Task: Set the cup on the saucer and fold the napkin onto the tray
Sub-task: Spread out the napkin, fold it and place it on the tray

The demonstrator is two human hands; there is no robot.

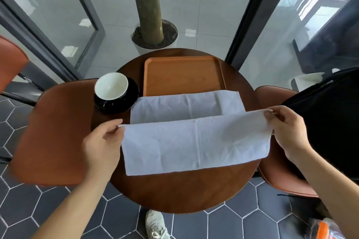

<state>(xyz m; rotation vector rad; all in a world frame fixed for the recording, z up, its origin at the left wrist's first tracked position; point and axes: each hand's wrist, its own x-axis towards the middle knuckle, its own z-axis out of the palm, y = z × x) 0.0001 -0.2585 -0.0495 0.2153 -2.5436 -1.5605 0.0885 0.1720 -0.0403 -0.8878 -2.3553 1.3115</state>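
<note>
Both hands are working at the near edge of a round wooden table point(184, 190), each holding one corner of a pale grey napkin point(194, 141). The left hand point(101, 141) is pinching the napkin's left corner between thumb and curled fingers. The right hand point(287, 130) is pinching the right corner in the same way, with the fingertips closed on the hem. Between the two hands, the near part of the napkin is being held raised and doubled over, with its held edge facing away from the person. The far part of the napkin is lying flat on the table, and its far edge is overlapping the near rim of the tray point(184, 75).

The tray, an orange-brown wooden rectangle, is sitting at the far side of the table and is carrying nothing apart from that napkin edge. The cup point(111, 85), white inside and dark outside, is standing upright on the black saucer point(124, 103). The saucer is resting on the table to the left of the tray, just beside the napkin's far left corner.

An orange chair point(54, 132) is standing at the left of the table. A pale shoe point(155, 225) is showing on the hexagonal floor tiles below the table's near edge.
</note>
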